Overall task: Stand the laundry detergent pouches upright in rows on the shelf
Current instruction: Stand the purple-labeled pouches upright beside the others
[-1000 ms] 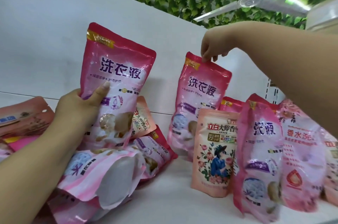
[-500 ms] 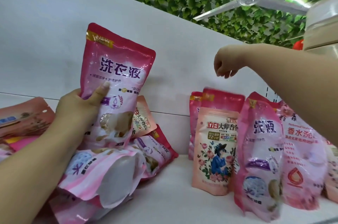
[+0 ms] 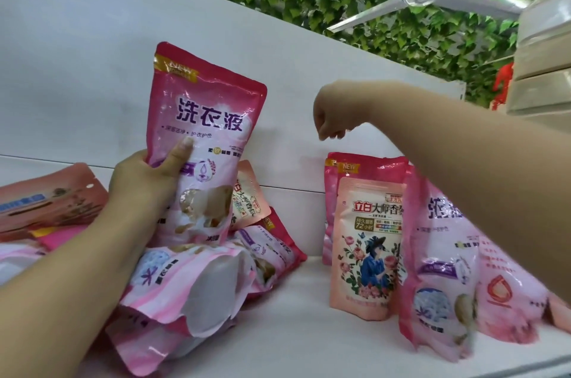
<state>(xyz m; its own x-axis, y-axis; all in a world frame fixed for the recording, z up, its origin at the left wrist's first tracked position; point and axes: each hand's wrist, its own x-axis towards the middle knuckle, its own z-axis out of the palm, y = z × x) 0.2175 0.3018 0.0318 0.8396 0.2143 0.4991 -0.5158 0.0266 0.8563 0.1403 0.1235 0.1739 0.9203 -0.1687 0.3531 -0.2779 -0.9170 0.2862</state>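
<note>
Work looks partly done — several detergent pouches [image 3: 367,241] stand upright at the right of the shelf [image 3: 293,325], while a heap of pouches [image 3: 197,278] lies flat at the left. The left hand [image 3: 145,183] grips a pink pouch [image 3: 204,142] upright above the heap. The right hand [image 3: 332,113] hovers over the standing group — fingers loosely curled, holding nothing.

Both forearms show bare, no sleeves in sight; the left hand [image 3: 145,180] has a long, pale thumbnail [image 3: 187,142].
</note>
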